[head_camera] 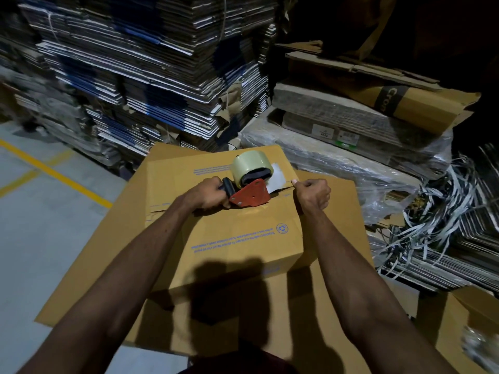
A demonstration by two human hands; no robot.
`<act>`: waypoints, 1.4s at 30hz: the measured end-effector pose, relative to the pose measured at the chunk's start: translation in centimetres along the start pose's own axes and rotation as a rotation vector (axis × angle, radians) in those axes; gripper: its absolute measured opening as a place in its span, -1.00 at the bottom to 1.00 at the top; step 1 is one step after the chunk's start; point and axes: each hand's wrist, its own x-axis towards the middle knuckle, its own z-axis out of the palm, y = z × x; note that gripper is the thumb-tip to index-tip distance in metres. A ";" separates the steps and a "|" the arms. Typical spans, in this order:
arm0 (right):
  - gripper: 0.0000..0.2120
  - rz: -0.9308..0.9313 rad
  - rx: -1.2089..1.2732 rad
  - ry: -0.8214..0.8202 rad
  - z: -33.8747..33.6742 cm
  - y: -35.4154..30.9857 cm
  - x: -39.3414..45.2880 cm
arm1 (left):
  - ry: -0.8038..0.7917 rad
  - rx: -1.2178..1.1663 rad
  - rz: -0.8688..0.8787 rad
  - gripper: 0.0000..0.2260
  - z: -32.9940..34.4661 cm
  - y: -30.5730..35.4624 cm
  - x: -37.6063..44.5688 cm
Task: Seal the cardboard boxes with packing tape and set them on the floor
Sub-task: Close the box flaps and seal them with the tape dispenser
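A brown cardboard box (229,238) with blue print stands on a stack of flat cardboard sheets (337,306). Its top flaps meet at a seam running left to right. On the seam rests a red tape dispenser (251,195) carrying a pale roll of packing tape (249,164). My left hand (208,195) grips the dispenser's black handle. My right hand (313,194) is curled at the box's right edge, its thumb pressing the loose tape end (278,179) down where the seam ends.
Tall stacks of flattened cartons (148,76) rise behind the box. Plastic-wrapped cardboard bundles (351,149) and loose strapping (445,211) lie to the right. Grey floor with yellow lines (54,171) spreads to the left. Another brown box (464,327) sits at lower right.
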 end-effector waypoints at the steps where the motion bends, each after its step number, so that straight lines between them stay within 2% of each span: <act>1: -0.73 0.001 0.002 0.002 0.0 0.0 0.0 | -0.005 -0.009 -0.009 -0.85 -0.1 0.1 -0.1; 14: -0.73 0.003 -0.004 0.010 -0.2 0.3 -0.3 | 0.020 -0.006 -0.077 -0.90 -2.0 -3.8 -2.9; 21: -0.74 0.007 -0.013 0.000 -0.6 0.0 -0.6 | 0.052 0.045 -0.125 -0.82 -4.5 -7.4 -5.0; 27: -0.74 0.004 -0.013 -0.008 -0.5 0.1 -0.6 | 0.076 0.044 -0.138 -0.88 -6.1 -10.8 -7.8; 42: -0.72 -0.001 -0.023 0.017 -0.3 0.3 -0.5 | 0.109 0.025 -0.184 -0.85 -9.8 -16.0 -12.0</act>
